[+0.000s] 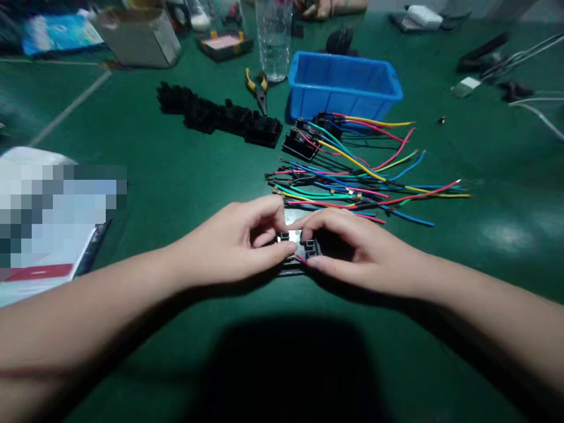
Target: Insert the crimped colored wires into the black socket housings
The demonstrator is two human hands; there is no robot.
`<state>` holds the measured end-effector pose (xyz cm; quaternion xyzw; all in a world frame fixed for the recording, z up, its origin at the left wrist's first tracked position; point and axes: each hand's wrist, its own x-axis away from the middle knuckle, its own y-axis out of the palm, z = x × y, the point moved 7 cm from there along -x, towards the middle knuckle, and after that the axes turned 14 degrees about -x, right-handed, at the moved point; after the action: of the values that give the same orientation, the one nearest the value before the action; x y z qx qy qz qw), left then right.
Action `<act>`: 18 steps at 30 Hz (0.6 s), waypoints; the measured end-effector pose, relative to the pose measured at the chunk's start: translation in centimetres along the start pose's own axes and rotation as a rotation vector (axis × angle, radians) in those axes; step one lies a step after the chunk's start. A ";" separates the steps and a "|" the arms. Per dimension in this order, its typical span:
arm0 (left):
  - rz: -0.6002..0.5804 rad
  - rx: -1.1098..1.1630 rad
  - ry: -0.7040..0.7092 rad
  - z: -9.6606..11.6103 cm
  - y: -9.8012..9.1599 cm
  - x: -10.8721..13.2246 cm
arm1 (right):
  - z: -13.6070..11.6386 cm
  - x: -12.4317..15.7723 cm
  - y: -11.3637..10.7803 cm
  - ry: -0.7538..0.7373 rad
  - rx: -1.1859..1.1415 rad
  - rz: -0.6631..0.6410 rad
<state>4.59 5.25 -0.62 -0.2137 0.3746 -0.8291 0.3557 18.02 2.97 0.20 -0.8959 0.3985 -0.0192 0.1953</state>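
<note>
My left hand and my right hand meet at the middle of the green table, fingers curled and pinched around a small black plastic connector block that rests on the mat. A thin red wire shows at the block's lower edge. Just beyond my fingers lies a spread of loose coloured wires with metal terminals. Farther back, black connectors with wires fitted lie in front of a blue plastic bin.
A row of black connector housings lies at the back left, with yellow-handled pliers and a clear bottle behind. Papers lie at the left edge. Another person's hand rests at the far edge. Tools and cables lie far right.
</note>
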 end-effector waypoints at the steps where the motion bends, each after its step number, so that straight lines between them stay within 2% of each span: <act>1: 0.002 -0.001 -0.006 0.0 0.0 0.0 | 0.1 -0.1 0.0 0.005 0.000 0.001; 18: 0.018 -0.029 -0.007 0.1 -0.1 -0.1 | 0.1 -0.2 0.0 0.016 0.001 0.000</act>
<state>4.69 5.29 -0.51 -0.2184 0.3872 -0.8196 0.3615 17.90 3.15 0.13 -0.8957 0.4000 -0.0265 0.1926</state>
